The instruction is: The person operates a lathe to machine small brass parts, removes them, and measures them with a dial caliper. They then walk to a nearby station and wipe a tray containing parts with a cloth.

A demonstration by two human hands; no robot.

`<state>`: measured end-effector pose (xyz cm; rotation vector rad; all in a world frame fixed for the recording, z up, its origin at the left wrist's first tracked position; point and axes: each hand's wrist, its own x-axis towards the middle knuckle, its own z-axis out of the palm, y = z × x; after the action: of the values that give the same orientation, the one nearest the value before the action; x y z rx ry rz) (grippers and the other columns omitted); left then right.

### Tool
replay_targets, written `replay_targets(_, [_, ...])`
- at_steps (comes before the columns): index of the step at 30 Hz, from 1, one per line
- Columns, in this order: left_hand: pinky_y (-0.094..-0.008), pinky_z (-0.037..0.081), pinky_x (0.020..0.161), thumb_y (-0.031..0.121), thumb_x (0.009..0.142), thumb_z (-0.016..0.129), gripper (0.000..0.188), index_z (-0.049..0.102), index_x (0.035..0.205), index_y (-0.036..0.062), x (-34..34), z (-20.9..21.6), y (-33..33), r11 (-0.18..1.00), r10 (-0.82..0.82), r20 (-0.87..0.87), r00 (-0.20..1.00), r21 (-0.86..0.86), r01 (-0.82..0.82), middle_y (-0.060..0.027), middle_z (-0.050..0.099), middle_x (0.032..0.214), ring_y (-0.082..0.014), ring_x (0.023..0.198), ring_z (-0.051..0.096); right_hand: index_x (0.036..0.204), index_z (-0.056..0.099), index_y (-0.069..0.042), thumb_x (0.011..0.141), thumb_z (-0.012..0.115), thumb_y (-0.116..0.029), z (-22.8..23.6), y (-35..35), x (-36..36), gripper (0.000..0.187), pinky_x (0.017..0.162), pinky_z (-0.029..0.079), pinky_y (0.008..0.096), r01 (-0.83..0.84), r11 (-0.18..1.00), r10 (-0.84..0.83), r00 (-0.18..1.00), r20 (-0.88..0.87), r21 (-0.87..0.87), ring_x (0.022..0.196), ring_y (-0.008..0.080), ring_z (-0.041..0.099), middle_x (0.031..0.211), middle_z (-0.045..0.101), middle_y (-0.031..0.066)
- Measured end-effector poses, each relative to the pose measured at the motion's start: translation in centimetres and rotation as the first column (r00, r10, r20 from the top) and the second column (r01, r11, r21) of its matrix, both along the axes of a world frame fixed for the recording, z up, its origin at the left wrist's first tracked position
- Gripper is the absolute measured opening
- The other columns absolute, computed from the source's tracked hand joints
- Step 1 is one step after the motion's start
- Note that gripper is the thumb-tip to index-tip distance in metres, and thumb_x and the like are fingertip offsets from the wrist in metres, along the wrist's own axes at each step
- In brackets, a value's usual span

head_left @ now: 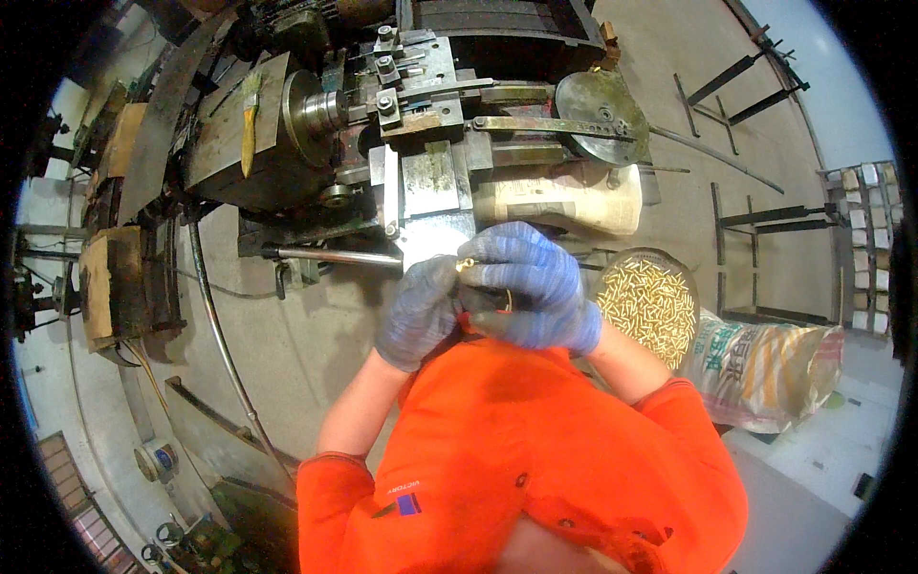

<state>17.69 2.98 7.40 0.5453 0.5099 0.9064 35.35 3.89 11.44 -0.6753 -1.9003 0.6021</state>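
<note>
Both my hands wear blue-grey knit gloves and meet in front of my chest, just short of the lathe (pixel 421 182). A small brass piece (pixel 466 264) with a ring-like end is pinched between the fingertips of my left hand (pixel 419 314) and my right hand (pixel 537 287). Fingers cover most of it, so its full shape does not show. Under my right fingers a thin yellowish edge shows; I cannot make out what it belongs to. Right of my right hand is a round pan (pixel 696 311) heaped with short brass pieces (pixel 645 304).
A brush with a yellow handle (pixel 249 143) lies on the lathe's headstock, beside the chuck (pixel 311 117). From the machine's front a metal lever (pixel 335 255) sticks out leftward. A printed woven sack (pixel 765 373) stands beside the pan. Metal frames (pixel 765 218) stand farther right.
</note>
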Motion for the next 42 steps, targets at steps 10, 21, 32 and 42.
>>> replay_targets(10, [-0.0345,0.047,0.074,-0.004,0.074,0.060,0.038,0.055,0.111,0.0007,-0.3,-1.1,0.4,0.320,0.698,-0.418,0.581,0.908,0.269,-0.0150,0.059,0.098,-0.0297,0.086,0.058,0.095,0.063,-0.006,0.063,0.077,-0.024,-0.2,0.2,0.0,0.039,0.072,0.046,0.0393,0.048,0.996,-0.051,0.998,0.040,0.076,0.083,0.0323,0.058,0.096,0.060,0.0140])
replay_targets(21, [-0.0347,0.047,0.083,0.008,0.080,0.061,0.031,0.054,0.110,0.0041,-0.4,-0.8,0.3,0.458,0.549,-0.529,0.647,0.838,0.297,-0.0136,0.059,0.105,-0.0280,0.096,0.058,0.096,0.064,-0.008,0.064,0.076,-0.022,0.0,0.1,0.0,0.038,0.071,0.046,0.0372,0.063,0.998,-0.064,0.996,0.068,0.020,0.081,0.0304,0.057,0.093,0.060,0.0117])
replay_targets(32, [-0.0341,0.047,0.077,0.002,0.084,0.048,0.029,0.050,0.112,0.0002,-0.7,-3.9,-0.5,0.737,0.359,-0.589,0.724,0.655,0.167,-0.0131,0.057,0.099,-0.0264,0.088,0.056,0.102,0.061,-0.010,0.065,0.075,-0.022,-0.7,0.3,-0.4,0.042,0.074,0.046,0.0395,0.053,0.995,-0.061,0.993,0.097,0.084,0.086,0.0317,0.058,0.099,0.060,0.0113])
replay_targets(42, [-0.0271,0.047,0.070,0.022,0.091,0.048,0.029,0.053,0.111,0.0019,0.5,-0.8,0.8,0.991,-0.038,0.118,0.992,-0.127,0.053,-0.0061,0.058,0.100,-0.0156,0.085,0.058,0.094,0.066,-0.008,0.067,0.075,-0.026,0.3,0.0,-0.2,0.034,0.078,0.047,0.0383,0.110,0.993,-0.114,0.987,0.113,0.038,0.089,0.0308,0.059,0.097,0.062,0.0120])
